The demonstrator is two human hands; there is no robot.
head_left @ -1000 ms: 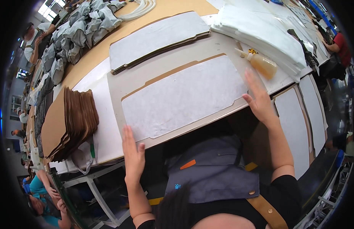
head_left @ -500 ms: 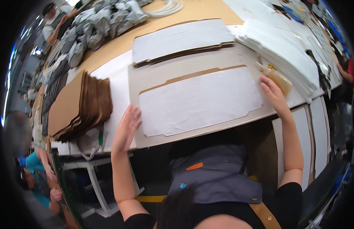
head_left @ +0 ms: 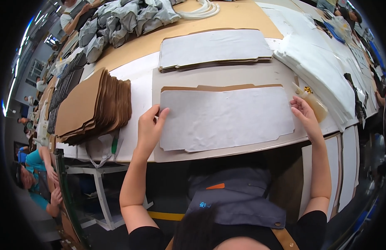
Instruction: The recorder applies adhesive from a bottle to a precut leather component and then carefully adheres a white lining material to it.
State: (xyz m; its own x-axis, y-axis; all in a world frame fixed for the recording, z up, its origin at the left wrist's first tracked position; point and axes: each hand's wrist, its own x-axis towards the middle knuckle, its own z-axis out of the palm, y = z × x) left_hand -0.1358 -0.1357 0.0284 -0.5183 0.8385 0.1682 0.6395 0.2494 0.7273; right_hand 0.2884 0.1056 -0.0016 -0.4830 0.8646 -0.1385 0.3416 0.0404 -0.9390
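A cardboard panel [head_left: 228,118] faced with a white sheet lies flat before me, a brown strip showing along its far edge. My left hand [head_left: 153,127] pinches its left edge near the far corner, thumb on top and fingertips partly hidden. Beside the right edge is my right hand [head_left: 307,118], fingers loosely curved and thumb apart; it holds nothing visible. Beyond the panel sits a low stack of similar white-faced panels [head_left: 216,48]. A thick stack of brown cardboard pieces [head_left: 82,104] stands to the left of my left hand.
A bottle-like container of yellowish stuff [head_left: 317,106] lies just beyond my right hand. White sheets [head_left: 316,71] are piled at the right. Grey bundles [head_left: 126,21] and a white coil [head_left: 200,9] occupy the far side. A co-worker in a teal shirt [head_left: 34,160] is at the left.
My left hand has gone from spread beside the panel to pinching its left edge. The right hand's fingers have curled slightly near the right edge. The whole view has shifted a little.
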